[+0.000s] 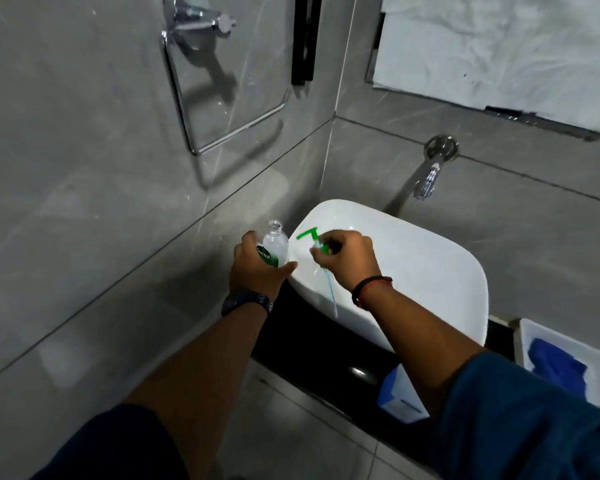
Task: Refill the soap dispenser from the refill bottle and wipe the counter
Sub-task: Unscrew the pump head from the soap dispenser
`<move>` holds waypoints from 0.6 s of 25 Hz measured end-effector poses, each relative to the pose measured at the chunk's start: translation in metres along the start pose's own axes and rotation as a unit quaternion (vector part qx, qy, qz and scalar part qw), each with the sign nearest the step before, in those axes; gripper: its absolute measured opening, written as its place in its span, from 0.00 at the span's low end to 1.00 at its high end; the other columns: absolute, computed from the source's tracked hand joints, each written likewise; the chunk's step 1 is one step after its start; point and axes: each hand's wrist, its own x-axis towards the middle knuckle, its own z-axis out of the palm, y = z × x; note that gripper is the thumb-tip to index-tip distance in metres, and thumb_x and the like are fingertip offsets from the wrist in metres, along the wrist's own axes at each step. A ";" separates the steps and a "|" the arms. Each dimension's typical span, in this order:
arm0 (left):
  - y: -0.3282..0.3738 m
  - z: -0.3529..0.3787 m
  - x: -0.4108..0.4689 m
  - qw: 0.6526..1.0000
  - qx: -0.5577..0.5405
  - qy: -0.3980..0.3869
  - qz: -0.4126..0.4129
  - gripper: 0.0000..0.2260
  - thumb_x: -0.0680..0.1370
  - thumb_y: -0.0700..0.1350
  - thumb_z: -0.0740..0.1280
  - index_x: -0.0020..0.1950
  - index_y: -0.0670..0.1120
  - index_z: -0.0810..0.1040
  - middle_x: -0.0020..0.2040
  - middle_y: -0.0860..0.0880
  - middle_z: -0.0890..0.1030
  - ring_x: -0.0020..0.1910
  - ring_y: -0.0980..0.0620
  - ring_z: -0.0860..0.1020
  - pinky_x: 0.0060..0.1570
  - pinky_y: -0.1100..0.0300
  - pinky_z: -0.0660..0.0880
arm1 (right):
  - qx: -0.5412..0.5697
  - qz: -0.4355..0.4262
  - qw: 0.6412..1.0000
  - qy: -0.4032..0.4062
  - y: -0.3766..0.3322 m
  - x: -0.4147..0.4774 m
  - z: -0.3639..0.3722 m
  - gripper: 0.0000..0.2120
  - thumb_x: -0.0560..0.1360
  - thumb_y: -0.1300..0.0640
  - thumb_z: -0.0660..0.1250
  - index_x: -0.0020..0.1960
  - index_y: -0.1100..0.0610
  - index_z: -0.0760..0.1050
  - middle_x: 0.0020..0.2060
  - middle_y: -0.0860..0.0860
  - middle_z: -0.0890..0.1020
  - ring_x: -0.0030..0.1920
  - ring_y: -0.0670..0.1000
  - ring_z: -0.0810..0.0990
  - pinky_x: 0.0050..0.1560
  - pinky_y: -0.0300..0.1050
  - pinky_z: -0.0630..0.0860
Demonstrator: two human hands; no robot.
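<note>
1. The left hand (pixel 257 268) has its fingers wrapped round the soap dispenser (pixel 274 245), a clear bottle with a green label. It stands close to upright at the left edge of the basin (pixel 430 258), its bare open neck pointing up and slightly away from the person.
2. The right hand (pixel 352 258) has its fingers pinched on the collar of the green pump head (pixel 317 242), which is out of the bottle. The spout points left toward the dispenser; the dip tube (pixel 329 292) trails down and toward the person over the basin's near-left rim.
3. The relation that matters: the pump is just beside the open neck, to its right, but its long axis runs on a slant, not in line with the bottle's.
4. What seems to be the refill pack (pixel 400 398), blue and white, stands on the dark worktop (pixel 326 362) near its front edge, below the right forearm and well apart from both hands. I cannot confirm that it is the refill.
5. My judgement: the right hand is nearer to it, but must first put the pump down. The basin or the worktop strip in front of it gives room.
6. A white tray (pixel 523 344) at the worktop's right end holds a blue cloth (pixel 558 368), probably for wiping.
7. The left wall is close behind the dispenser; the open room lies to the right and toward the person.
</note>
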 end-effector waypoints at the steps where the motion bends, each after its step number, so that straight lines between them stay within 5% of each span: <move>1: -0.011 0.001 -0.001 1.000 0.000 -0.005 0.001 0.37 0.56 0.52 0.81 0.59 0.46 0.68 0.55 0.44 0.74 0.51 0.43 0.75 0.43 0.59 0.68 | -0.028 0.008 0.999 -0.036 0.007 -0.006 0.012 0.10 0.68 0.54 0.74 0.48 0.58 0.83 0.40 0.57 0.85 0.44 0.58 0.82 0.49 0.48 0.77; 7: -0.074 0.022 -0.012 0.998 0.020 -0.051 -0.031 0.38 0.55 0.53 0.81 0.60 0.49 0.69 0.59 0.45 0.75 0.54 0.42 0.76 0.47 0.55 0.74 | -0.191 0.019 0.961 -0.200 0.049 -0.035 0.075 0.12 0.72 0.53 0.68 0.53 0.57 0.81 0.50 0.59 0.83 0.53 0.62 0.79 0.52 0.50 0.75; 15: -0.134 0.054 -0.019 0.996 -0.034 -0.063 -0.052 0.39 0.57 0.42 0.82 0.65 0.41 0.70 0.65 0.41 0.73 0.63 0.43 0.72 0.55 0.60 0.67 | -0.228 0.065 0.946 -0.221 0.105 -0.053 0.135 0.13 0.71 0.57 0.67 0.54 0.60 0.77 0.50 0.62 0.81 0.52 0.63 0.80 0.52 0.51 0.76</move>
